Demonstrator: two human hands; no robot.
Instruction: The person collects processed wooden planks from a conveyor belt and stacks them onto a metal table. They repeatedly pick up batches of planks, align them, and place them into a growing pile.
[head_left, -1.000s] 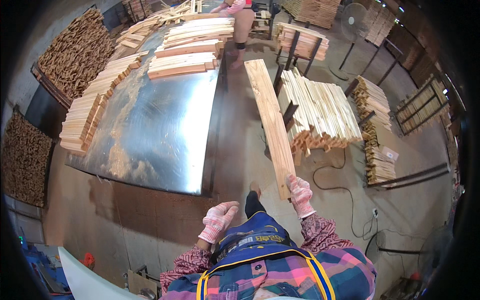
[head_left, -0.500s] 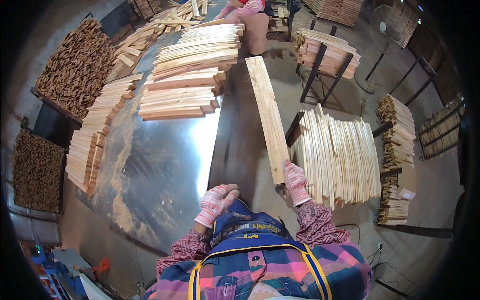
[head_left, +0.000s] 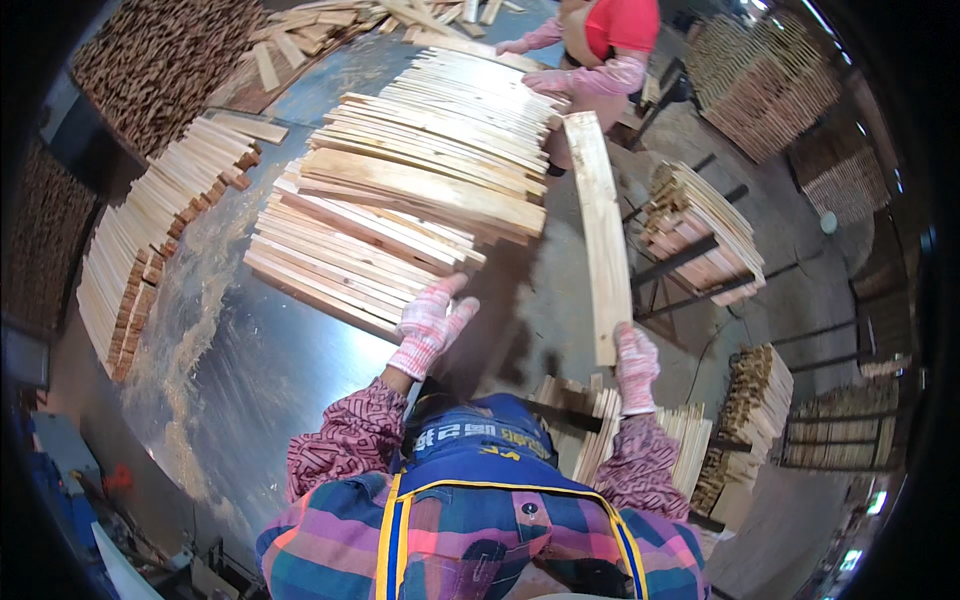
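My right hand (head_left: 636, 368), in a pink-and-white knit glove, is closed on the near end of a long pale wooden board (head_left: 600, 230). The board points away from me, beside the table's right edge. My left hand (head_left: 435, 322), gloved the same way, has its thumb apart from its fingers. It is at the near right corner of a row of wooden strips (head_left: 340, 255) on the metal table; whether it touches them I cannot tell. One wider board (head_left: 420, 188) lies across the top of the row.
A co-worker (head_left: 610, 50) stands at the table's far right, hands on the strips. Another strip row (head_left: 165, 235) lines the left side of the metal table (head_left: 270, 390). Racks of strips (head_left: 700, 235) stand to the right, and a stack (head_left: 685, 440) is behind my right forearm.
My view has turned right and come nearer the strip row. My left hand has reached forward to the strips and spread its thumb. The board stays in my right hand.
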